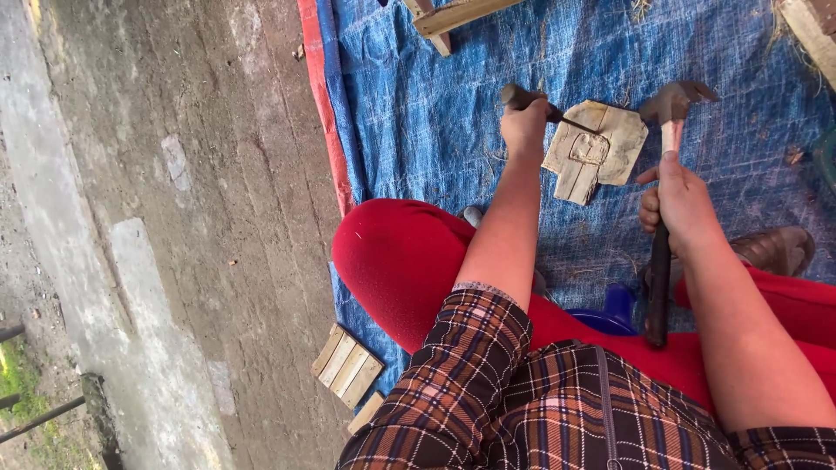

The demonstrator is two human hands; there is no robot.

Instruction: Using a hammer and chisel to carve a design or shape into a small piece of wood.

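Observation:
My left hand [525,126] grips a dark-handled chisel [531,100] whose metal tip rests on a small pale wooden block [599,148] lying on the blue tarp [435,104]. My right hand [677,198] holds a claw hammer [667,117] by its long dark handle, with the head raised just right of the block and not touching it. The block shows a carved, raised shape at its middle. My legs in red trousers [401,261] are folded beneath my arms.
Bare concrete ground [174,218] lies left of the tarp's red edge. A small slatted wood panel [347,365] rests by my knee. Wooden battens [453,16] lie at the tarp's top, another plank [805,26] at the top right. A brown shoe [775,250] is on the right.

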